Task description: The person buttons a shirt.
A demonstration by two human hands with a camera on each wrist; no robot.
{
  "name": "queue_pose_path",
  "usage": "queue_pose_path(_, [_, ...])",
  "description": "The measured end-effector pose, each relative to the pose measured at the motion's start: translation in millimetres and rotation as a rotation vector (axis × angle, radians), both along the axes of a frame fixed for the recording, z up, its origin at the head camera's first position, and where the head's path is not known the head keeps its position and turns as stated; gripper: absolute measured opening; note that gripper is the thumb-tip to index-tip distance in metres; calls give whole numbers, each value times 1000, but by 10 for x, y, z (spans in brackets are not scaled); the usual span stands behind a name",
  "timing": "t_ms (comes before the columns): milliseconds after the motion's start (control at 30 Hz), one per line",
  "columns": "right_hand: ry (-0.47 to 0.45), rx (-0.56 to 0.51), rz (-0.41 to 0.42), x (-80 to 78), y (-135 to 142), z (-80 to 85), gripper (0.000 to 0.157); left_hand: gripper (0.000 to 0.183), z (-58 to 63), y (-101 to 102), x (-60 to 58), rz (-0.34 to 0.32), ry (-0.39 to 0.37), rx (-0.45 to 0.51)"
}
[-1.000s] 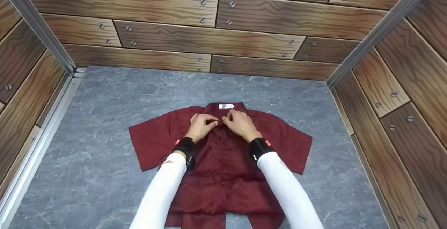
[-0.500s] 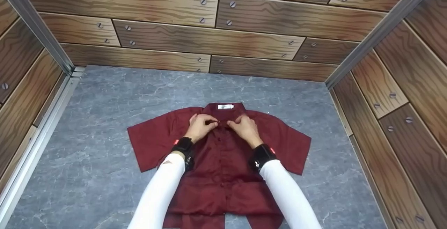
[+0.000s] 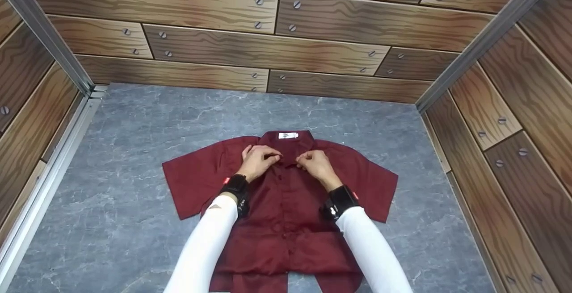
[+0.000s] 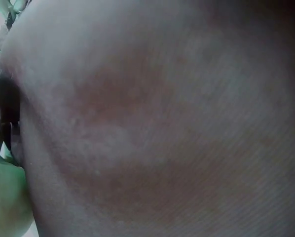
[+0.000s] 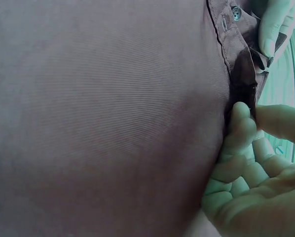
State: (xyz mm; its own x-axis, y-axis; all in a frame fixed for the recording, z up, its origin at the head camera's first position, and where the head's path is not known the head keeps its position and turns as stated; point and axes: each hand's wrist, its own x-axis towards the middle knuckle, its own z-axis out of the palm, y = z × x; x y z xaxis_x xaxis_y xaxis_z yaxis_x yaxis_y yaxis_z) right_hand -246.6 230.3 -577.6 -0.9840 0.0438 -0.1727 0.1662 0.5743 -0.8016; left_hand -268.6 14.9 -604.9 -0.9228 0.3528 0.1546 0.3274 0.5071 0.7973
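A dark red short-sleeved shirt (image 3: 263,248) lies front up, its collar (image 3: 304,137) away from me and a white label (image 3: 288,136) inside the neck. My left hand (image 3: 259,161) pinches the front edge just under the collar. On the other side of the neck opening, my right hand (image 3: 316,165) pinches the opposite front edge. The right wrist view shows thumb and finger closed on the cloth, with a button (image 5: 236,13) and a buttonhole (image 5: 224,21) further along the placket. Cloth (image 4: 152,123) fills most of the left wrist view.
The shirt is spread on a grey marbled surface (image 3: 147,119). Wood-patterned panels (image 3: 214,43) stand at the back and both sides, with metal corner posts (image 3: 487,38). Both forearms, in white sleeves (image 3: 201,248), reach over the shirt's body.
My right hand has moved right, away from the left one, and now grips the right-hand front edge. The neck opening between the hands is wider. The left hand has stayed in place.
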Motion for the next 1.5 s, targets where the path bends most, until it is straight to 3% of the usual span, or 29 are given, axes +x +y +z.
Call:
queue_pose_path(333, [55,-39,0,12,-63,18,6,13,32,35,18,28,5,-41])
queue_pose_path(533, [142,98,-94,8,-128,14,9,12,40,126,34,42,73,-129])
queue_pose_path(633, [131,153,-135,9,-146,8,12,11,24,169,48,56,96,-163])
queue_pose_path(767, [99,150,-161,13,-151,6,13,10,21,202,61,69,108,-186])
queue_pose_path(1100, [140,48,-42,21,-154,-1,7,12,85,266,65,56,182,-238])
queue_pose_path(1500, [141,-8,13,31,-147,-20,7,14,118,308,69,81,175,-269])
